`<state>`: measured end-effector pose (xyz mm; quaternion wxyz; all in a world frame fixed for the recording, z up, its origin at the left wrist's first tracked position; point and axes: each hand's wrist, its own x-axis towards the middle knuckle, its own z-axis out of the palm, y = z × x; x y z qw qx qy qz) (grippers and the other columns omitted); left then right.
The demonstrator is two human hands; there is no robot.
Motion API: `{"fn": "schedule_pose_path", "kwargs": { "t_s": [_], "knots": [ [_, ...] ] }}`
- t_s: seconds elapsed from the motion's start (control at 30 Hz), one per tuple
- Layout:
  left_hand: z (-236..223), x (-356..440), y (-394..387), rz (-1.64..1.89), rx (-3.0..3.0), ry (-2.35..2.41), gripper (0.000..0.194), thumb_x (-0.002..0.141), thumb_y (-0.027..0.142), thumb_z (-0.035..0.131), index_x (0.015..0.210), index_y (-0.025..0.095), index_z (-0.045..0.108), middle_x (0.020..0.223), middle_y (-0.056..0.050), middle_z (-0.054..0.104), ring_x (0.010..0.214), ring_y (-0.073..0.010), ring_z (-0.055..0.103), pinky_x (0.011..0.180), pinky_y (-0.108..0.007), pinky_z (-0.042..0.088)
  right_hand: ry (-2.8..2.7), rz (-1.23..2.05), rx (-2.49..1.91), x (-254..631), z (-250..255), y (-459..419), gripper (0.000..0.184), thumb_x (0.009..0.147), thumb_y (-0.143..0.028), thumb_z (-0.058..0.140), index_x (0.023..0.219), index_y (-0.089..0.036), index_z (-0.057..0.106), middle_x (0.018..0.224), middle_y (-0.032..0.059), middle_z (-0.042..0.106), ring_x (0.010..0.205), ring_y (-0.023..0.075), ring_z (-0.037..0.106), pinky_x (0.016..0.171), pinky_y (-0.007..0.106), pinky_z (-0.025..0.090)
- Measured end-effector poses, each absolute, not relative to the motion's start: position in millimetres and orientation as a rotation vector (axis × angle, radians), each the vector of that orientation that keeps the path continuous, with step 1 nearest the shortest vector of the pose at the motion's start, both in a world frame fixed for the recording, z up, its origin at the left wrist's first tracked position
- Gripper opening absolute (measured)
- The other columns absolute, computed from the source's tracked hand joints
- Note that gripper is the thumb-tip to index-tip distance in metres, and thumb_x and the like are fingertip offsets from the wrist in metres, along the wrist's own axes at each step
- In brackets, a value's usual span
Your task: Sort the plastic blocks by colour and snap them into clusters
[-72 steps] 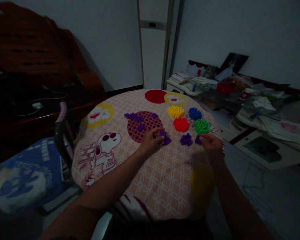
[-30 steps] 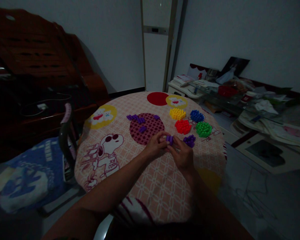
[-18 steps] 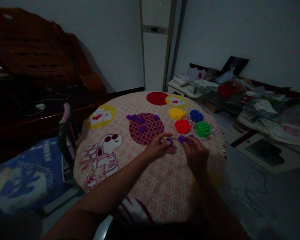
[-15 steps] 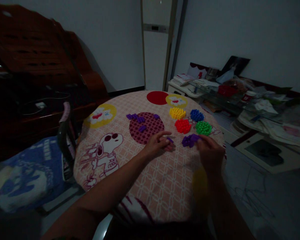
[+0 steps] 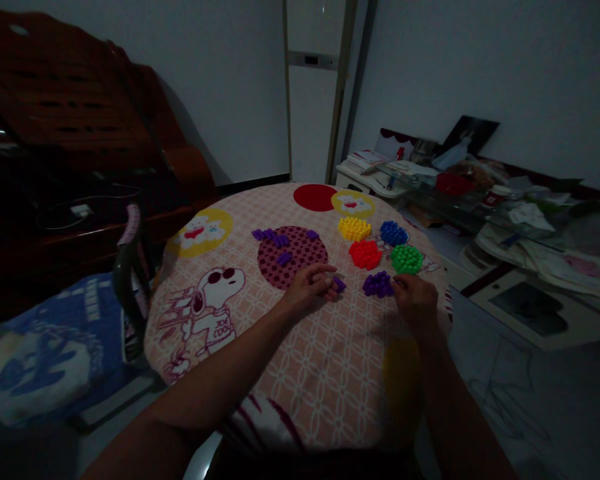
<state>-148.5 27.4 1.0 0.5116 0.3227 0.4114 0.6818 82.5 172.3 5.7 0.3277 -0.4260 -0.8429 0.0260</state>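
Note:
My left hand (image 5: 310, 288) is over the middle of the table, its index finger stretched out and the other fingers curled under the thumb. A small purple piece (image 5: 339, 285) is held at those fingertips. My right hand (image 5: 416, 300) is closed in a pinch at the right edge of a purple cluster of small bead-like pieces (image 5: 377, 285); what it pinches is too small and dark to make out. Several loose purple pieces (image 5: 280, 240) lie on the dark red dotted circle of the cloth, and another purple piece (image 5: 313, 235) lies at its upper right.
Yellow (image 5: 355, 229), red (image 5: 365, 254), blue (image 5: 393, 233) and green bead clusters (image 5: 407, 259) stand beyond my right hand. A patterned cloth (image 5: 325, 373) covers the round table. A chair (image 5: 130, 287) is at left, and a cluttered cabinet (image 5: 510, 293) at right.
My right hand has lowered and drawn in its fingers beside the purple cluster; the purple piece seen at its fingertips no longer shows there. The piece at my left fingertips shows more fully.

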Motion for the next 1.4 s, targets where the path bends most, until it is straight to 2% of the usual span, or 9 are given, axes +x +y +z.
{"fn": "schedule_pose_path", "kwargs": {
  "t_s": [0.37,0.5,0.6,0.73,0.83,0.97,1.17,1.3,1.4],
  "knots": [
    [-1.5,-150.9,29.8,1.736,0.747,1.076,0.040,0.074,0.034,0.078,0.105,0.013,0.065,0.075,-0.006,0.071,0.061,-0.0163,0.066,0.061,-0.030,0.052,-2.203,0.026,-1.048,76.3,8.2,164.8,0.030,0.087,-0.026,0.046,0.086,-0.016,0.074,0.075,0.0108,0.072,0.064,0.0199,0.060,0.064,0.030,0.037],
    [-7.4,-157.6,33.9,1.823,0.846,1.350,0.027,0.081,0.028,0.066,0.105,0.015,0.067,0.080,-0.005,0.071,0.065,-0.0144,0.066,0.064,-0.027,0.053,-2.053,-0.001,-1.033,71.8,24.0,147.5,0.031,0.092,-0.030,0.046,0.086,-0.016,0.073,0.079,0.0117,0.074,0.069,0.0215,0.063,0.067,0.030,0.042],
    [-11.9,-161.0,36.4,1.681,1.139,1.675,0.025,0.081,0.020,0.061,0.104,0.016,0.070,0.092,-0.006,0.074,0.079,-0.0177,0.068,0.074,-0.030,0.054,-2.089,0.115,-0.914,55.8,29.1,127.0,0.028,0.094,-0.030,0.047,0.090,-0.017,0.072,0.083,0.0101,0.074,0.074,0.0213,0.065,0.071,0.030,0.045],
    [-13.1,-158.8,35.4,1.424,1.432,1.833,0.034,0.080,0.012,0.057,0.111,0.015,0.070,0.101,-0.008,0.075,0.094,-0.0202,0.069,0.090,-0.034,0.053,-2.346,0.293,-0.797,20.1,21.0,103.1,0.029,0.097,-0.025,0.044,0.107,-0.015,0.069,0.097,0.0126,0.072,0.088,0.0213,0.066,0.081,0.030,0.047],
    [-11.9,-156.5,32.6,1.359,1.497,1.781,0.034,0.080,0.012,0.056,0.112,0.016,0.069,0.099,-0.007,0.075,0.091,-0.0193,0.070,0.088,-0.032,0.053,-2.529,0.347,-0.865,-1.8,13.1,95.6,0.031,0.100,-0.024,0.042,0.122,-0.016,0.063,0.108,0.0133,0.068,0.094,0.0207,0.064,0.083,0.029,0.046],
    [-11.6,-156.7,31.4,1.423,1.453,1.662,0.029,0.078,0.016,0.059,0.105,0.017,0.070,0.092,-0.005,0.074,0.085,-0.0194,0.068,0.082,-0.031,0.052,-2.612,0.351,-0.876,-6.9,3.2,97.2,0.035,0.099,-0.020,0.041,0.128,-0.015,0.059,0.107,0.0130,0.066,0.093,0.0219,0.062,0.083,0.031,0.046],
    [-12.0,-155.1,31.7,1.481,1.272,1.422,0.027,0.078,0.025,0.065,0.102,0.017,0.070,0.080,-0.002,0.068,0.071,-0.0156,0.062,0.068,-0.026,0.046,-2.433,0.407,-0.672,17.6,-13.1,105.5,0.034,0.089,-0.025,0.058,0.121,-0.019,0.067,0.101,0.0105,0.070,0.093,0.0225,0.064,0.087,0.034,0.049],
    [-13.0,-153.0,30.6,1.500,1.205,1.392,0.028,0.077,0.027,0.066,0.103,0.016,0.071,0.078,-0.002,0.067,0.068,-0.0138,0.059,0.065,-0.025,0.043,-2.421,0.522,-0.769,37.6,-10.1,109.2,0.032,0.077,-0.023,0.069,0.108,-0.015,0.073,0.086,0.0081,0.071,0.078,0.0202,0.066,0.078,0.033,0.051],
    [-13.7,-151.2,31.0,1.522,1.131,1.380,0.028,0.076,0.027,0.066,0.101,0.016,0.073,0.077,-0.003,0.067,0.065,-0.0127,0.057,0.061,-0.024,0.041,-2.387,0.714,-0.842,56.3,0.7,110.2,0.017,0.075,-0.024,0.068,0.089,-0.017,0.076,0.076,0.0050,0.071,0.066,0.0178,0.064,0.065,0.029,0.050]
  ]
}}
